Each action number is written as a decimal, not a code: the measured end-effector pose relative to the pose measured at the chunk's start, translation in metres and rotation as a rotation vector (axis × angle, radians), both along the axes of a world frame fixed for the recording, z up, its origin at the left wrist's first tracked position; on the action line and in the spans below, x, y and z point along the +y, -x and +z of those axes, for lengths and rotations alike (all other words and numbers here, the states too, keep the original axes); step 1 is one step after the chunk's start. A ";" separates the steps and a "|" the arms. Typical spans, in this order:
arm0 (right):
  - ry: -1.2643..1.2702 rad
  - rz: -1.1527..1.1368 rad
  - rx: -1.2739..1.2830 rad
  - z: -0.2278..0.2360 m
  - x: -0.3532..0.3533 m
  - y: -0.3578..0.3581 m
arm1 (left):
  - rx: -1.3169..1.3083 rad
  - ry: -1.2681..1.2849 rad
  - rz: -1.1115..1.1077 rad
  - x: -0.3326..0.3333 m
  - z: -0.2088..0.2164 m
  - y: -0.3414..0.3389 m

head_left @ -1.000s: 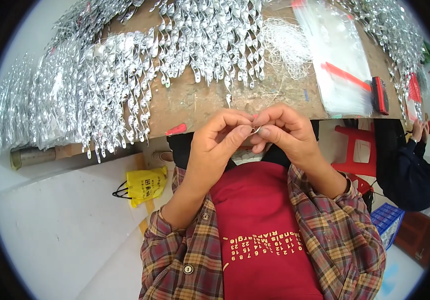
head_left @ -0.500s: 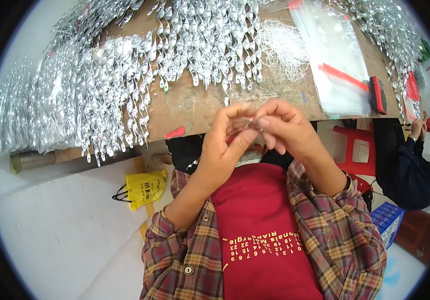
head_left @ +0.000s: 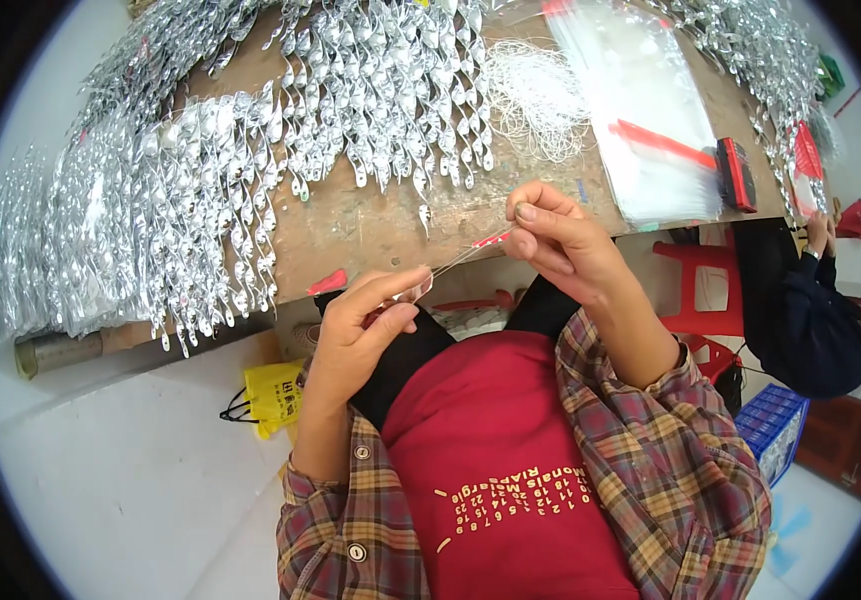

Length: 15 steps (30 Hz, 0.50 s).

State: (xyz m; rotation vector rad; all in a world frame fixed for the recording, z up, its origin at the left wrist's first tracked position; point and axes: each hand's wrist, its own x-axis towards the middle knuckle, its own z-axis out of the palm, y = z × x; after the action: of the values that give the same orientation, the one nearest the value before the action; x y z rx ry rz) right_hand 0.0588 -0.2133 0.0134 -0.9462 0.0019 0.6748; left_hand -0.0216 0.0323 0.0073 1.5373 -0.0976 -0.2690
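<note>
My left hand point(head_left: 360, 330) is closed, thumb against fingers, on a small clear piece with a reddish edge point(head_left: 416, 291); its exact kind is unclear. From there a thin pale string point(head_left: 458, 262) runs slantwise up to my right hand point(head_left: 568, 242), whose thumb and forefinger are pinched together on its end. Just beside the right fingers shows a small red-and-white strip point(head_left: 491, 240); whether it is tied to the string I cannot tell. Both hands are in front of the table's near edge, above my lap.
Silver twisted spiral strips point(head_left: 380, 90) hang and lie in rows over the brown table point(head_left: 350, 240). A heap of white string point(head_left: 535, 100), clear plastic bags point(head_left: 655, 150) and a red-and-black box point(head_left: 736, 175) lie farther right. Red stool point(head_left: 695, 290), blue crate point(head_left: 772, 430) and another person point(head_left: 820, 340) are at right.
My hands were close together and have drawn apart, the left one moving down and left. The string now stretches between them. The view has shifted slightly.
</note>
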 end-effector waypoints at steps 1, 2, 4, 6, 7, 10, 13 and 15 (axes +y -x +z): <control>0.000 -0.001 0.000 -0.001 -0.001 0.000 | 0.000 0.000 -0.001 0.004 -0.003 0.002; -0.016 -0.009 0.010 -0.003 -0.001 0.000 | 0.055 0.009 -0.012 0.008 -0.008 0.004; -0.031 -0.018 0.018 -0.007 -0.001 -0.001 | 0.109 0.020 -0.023 0.011 -0.013 0.007; -0.065 -0.009 0.019 -0.008 -0.001 -0.002 | 0.184 0.061 -0.041 0.012 -0.014 0.010; -0.065 -0.008 0.020 -0.008 -0.001 -0.002 | 0.184 0.061 -0.039 0.011 -0.016 0.010; -0.029 -0.007 0.011 -0.008 0.003 0.001 | 0.246 0.041 -0.256 0.008 -0.018 0.008; -0.032 0.058 0.036 0.000 0.012 0.006 | 0.261 0.049 -0.487 -0.002 -0.021 0.000; -0.069 0.120 0.091 0.004 0.015 0.010 | 0.244 0.187 -0.490 -0.018 -0.016 -0.006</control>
State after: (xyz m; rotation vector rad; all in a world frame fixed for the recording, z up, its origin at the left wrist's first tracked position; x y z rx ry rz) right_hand 0.0487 -0.1981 0.0179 -0.8535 0.0024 0.8231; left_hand -0.0158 0.0142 -0.0089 1.2675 -0.2995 -0.8108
